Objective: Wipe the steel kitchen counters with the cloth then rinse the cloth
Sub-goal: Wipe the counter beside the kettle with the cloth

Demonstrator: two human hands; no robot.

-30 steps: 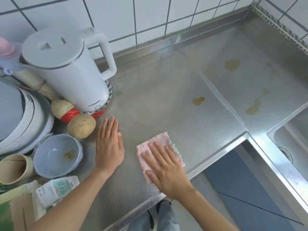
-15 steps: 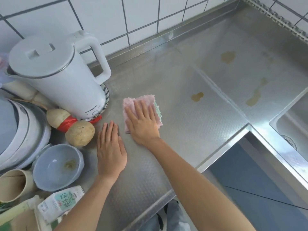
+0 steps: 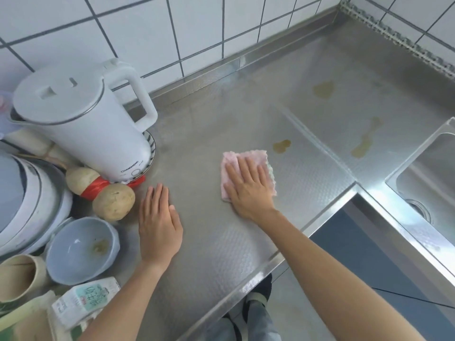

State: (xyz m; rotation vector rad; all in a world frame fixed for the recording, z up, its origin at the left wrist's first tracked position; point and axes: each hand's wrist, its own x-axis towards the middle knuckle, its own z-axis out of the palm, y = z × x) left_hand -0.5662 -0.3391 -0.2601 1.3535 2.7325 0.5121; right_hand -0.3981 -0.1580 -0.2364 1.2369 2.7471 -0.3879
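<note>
A pink folded cloth (image 3: 256, 157) with a green underside lies flat on the steel counter (image 3: 214, 134). My right hand (image 3: 247, 187) presses on it with straight, spread fingers. Just beyond the cloth's far right corner is a brown stain (image 3: 281, 145). More brown stains (image 3: 323, 89) (image 3: 362, 146) mark the counter section to the right. My left hand (image 3: 157, 217) rests flat on the counter, left of the cloth, palm down and holding nothing.
A white kettle (image 3: 81, 119) stands at the left with two potatoes (image 3: 113, 201) and a red band in front. A blue bowl (image 3: 81, 249), a beige cup (image 3: 21, 276), a carton (image 3: 83, 301) and a white appliance (image 3: 27, 200) crowd the left edge. The sink (image 3: 428, 173) lies at the right.
My right hand slid the cloth from near the counter's front edge up beside the kettle, then right toward the brown stain. My left hand stayed flat in place.
</note>
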